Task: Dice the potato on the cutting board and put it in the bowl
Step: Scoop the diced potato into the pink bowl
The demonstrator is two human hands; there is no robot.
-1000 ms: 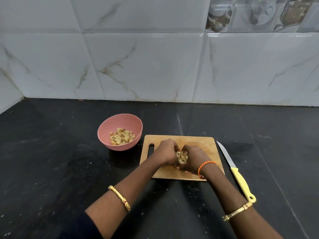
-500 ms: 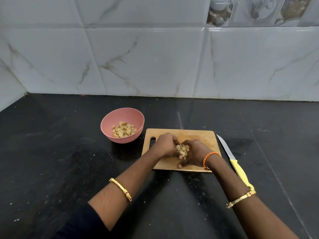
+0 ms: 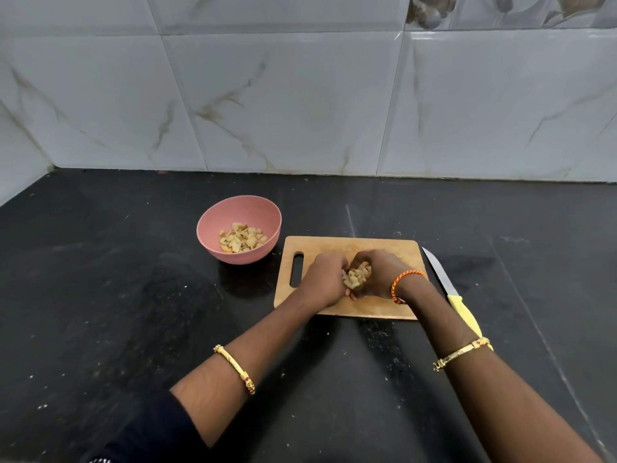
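— One black stone counter (image 3: 100, 295), marble wall tiles (image 3: 283, 101) behind?
— Yes. Pale potato dice (image 3: 356, 278) sit cupped between left hand (image 3: 325, 280) and right hand (image 3: 377, 275), fingers curled round them, over the cutting board (image 3: 377, 310); more fill the pink bowl (image 3: 239, 229).

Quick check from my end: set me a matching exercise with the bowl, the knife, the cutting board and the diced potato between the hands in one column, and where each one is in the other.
Things:
1. bowl
2. knife
3. cutting board
4. diced potato

Places:
A. on the counter right of the board
B. cupped between both hands
C. left of the board, holding potato pieces
D. under both hands

Pairs: 1-C, 2-A, 3-D, 4-B
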